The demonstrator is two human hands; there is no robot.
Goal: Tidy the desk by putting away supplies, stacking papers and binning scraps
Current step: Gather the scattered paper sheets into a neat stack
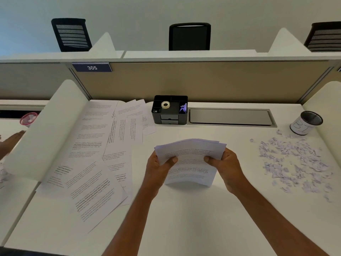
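White desk point(184, 218). Loose printed sheets point(96, 163), overlapping, left of the left hand point(158, 169); text blurred. Shredded scraps point(295, 163), right of the right hand point(227, 168). Paper stack point(190, 157), bowed, gripped between both hands. Black organiser point(169, 109) beyond, contents indistinct.

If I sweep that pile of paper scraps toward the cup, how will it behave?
The paper scraps look tiny and light, so they would probably scatter rather than slide together. The cup stands upright and looks light, so a push could tip it.
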